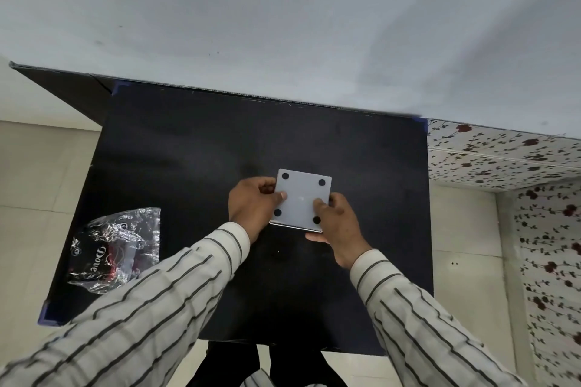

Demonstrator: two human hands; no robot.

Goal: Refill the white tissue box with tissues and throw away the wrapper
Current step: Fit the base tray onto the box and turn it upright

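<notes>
The white tissue box (301, 198) is held upside down over the middle of the black table (188, 151). Its square bottom panel faces me, with a black round foot at each corner. My left hand (251, 207) grips the box's left side, thumb on the panel. My right hand (338, 229) grips its near right corner, thumb on the panel by a foot. The crumpled clear plastic wrapper (116, 248), printed "Dove" with dark and red patches, lies at the table's near left. No tissues are visible; the inside of the box is hidden.
The table backs onto a grey-white wall (283, 25). Tiled floor (31, 182) lies to the left and right. A flowered wall covering (534, 198) stands at the right. My dark trousers (235, 364) show below the table's near edge.
</notes>
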